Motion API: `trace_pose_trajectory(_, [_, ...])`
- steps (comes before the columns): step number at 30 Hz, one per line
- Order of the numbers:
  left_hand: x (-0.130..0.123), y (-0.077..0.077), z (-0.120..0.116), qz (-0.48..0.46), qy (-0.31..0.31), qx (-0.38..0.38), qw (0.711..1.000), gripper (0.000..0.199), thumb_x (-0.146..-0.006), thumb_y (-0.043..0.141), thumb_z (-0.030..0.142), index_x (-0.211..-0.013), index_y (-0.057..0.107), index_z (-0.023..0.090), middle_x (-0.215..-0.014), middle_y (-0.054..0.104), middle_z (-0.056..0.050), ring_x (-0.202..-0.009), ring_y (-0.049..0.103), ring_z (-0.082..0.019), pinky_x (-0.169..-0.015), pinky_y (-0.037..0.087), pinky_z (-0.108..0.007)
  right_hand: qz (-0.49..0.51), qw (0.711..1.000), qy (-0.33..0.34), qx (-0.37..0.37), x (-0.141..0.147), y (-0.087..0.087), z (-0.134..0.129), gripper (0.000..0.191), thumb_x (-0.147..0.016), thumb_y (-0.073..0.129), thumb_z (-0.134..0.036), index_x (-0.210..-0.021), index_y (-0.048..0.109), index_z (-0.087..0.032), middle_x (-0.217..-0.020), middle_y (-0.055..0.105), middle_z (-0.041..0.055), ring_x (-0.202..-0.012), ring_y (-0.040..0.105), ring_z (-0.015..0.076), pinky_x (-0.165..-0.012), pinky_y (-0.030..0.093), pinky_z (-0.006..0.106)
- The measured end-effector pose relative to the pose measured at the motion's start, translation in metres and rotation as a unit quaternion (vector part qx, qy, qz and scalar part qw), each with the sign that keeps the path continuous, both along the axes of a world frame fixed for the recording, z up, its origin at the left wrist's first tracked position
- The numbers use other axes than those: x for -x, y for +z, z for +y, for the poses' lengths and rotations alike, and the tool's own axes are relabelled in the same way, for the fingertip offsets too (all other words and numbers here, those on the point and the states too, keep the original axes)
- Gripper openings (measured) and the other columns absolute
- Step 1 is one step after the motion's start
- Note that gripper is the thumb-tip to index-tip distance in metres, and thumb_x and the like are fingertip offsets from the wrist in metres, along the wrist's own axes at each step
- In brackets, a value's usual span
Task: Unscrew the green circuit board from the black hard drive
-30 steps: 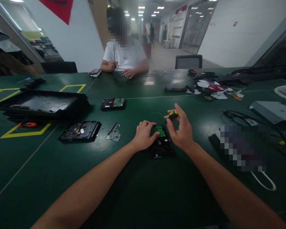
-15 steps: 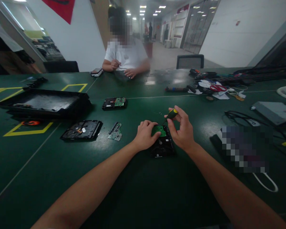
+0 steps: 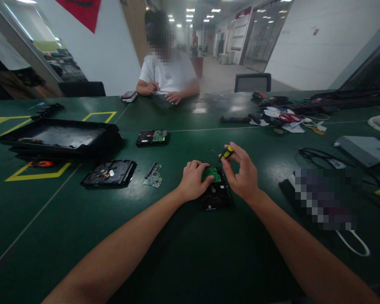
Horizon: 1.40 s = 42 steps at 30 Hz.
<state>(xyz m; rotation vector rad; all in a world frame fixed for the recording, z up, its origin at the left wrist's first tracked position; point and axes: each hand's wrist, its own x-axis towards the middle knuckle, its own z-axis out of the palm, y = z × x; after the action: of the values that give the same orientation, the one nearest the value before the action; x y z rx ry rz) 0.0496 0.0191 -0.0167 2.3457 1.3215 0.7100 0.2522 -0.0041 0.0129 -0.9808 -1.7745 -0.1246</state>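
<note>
A black hard drive (image 3: 215, 196) lies on the green table before me, its green circuit board (image 3: 213, 173) facing up. My left hand (image 3: 194, 180) grips the drive's left side, with the thumb and fingers pressed on the board. Between the thumb and fingers of my right hand (image 3: 242, 173) is a small screwdriver with a yellow and dark green handle (image 3: 226, 153). It tilts, its shaft pointing down at the drive's far edge; whether the tip sits in a screw is too small to tell. A few tiny pieces, perhaps screws, lie beyond the drive.
To the left are a loose circuit board (image 3: 153, 175), an opened drive casing (image 3: 109, 173) and a black tray (image 3: 63, 137). Another hard drive (image 3: 152, 137) lies farther back. A person (image 3: 169, 76) sits opposite. Cables (image 3: 327, 158) and a grey metal box (image 3: 364, 150) are at right.
The screwdriver's handle has turned and shifted slightly in my right hand's fingers. My left hand and the hard drive stay in place.
</note>
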Motion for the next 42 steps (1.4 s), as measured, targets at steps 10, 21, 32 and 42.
trace_pose_trajectory(10, [0.0008,0.0022,-0.0004,0.002,-0.002,0.012,1.000,0.050,-0.096,0.062,0.048,-0.141,0.060,0.024,-0.127,0.059,-0.011,-0.121,0.052,-0.033,-0.105,0.044,-0.051,-0.004,1.000,-0.003,0.010,0.0000,0.0009,-0.0016,0.063,-0.103,0.058,-0.026,-0.161,0.034,-0.034,-0.145,0.062,0.0106,-0.109,0.073,0.0266,-0.095,0.066,0.051])
trace_pose_trajectory(21, [0.0003,-0.0006,0.0011,0.003,-0.001,0.006,1.000,0.049,-0.095,0.064,0.048,-0.139,0.060,0.025,-0.126,0.060,-0.011,-0.120,0.053,-0.033,-0.104,0.044,-0.051,-0.011,1.000,-0.005,0.008,0.0007,0.0016,-0.0032,0.058,-0.104,0.056,-0.027,-0.159,0.037,-0.033,-0.144,0.063,0.0097,-0.117,0.072,0.0275,-0.102,0.063,0.053])
trace_pose_trajectory(32, [0.0007,-0.0005,0.0011,-0.004,-0.004,0.003,1.000,0.050,-0.096,0.063,0.048,-0.139,0.061,0.022,-0.125,0.060,-0.012,-0.119,0.053,-0.033,-0.104,0.044,-0.052,-0.016,1.000,-0.011,-0.009,0.0008,0.0026,-0.0035,0.061,-0.102,0.059,-0.023,-0.159,0.037,-0.033,-0.136,0.066,0.0104,-0.104,0.072,0.0247,-0.096,0.064,0.050])
trace_pose_trajectory(42, [0.0003,0.0003,0.0007,0.000,-0.001,0.009,1.000,0.049,-0.096,0.062,0.048,-0.140,0.060,0.024,-0.127,0.059,-0.011,-0.120,0.053,-0.032,-0.105,0.044,-0.051,-0.011,0.999,-0.019,-0.036,0.0000,0.0006,-0.0027,0.062,-0.098,0.066,-0.024,-0.155,0.043,-0.033,-0.131,0.068,0.0094,-0.096,0.074,0.0232,-0.089,0.067,0.047])
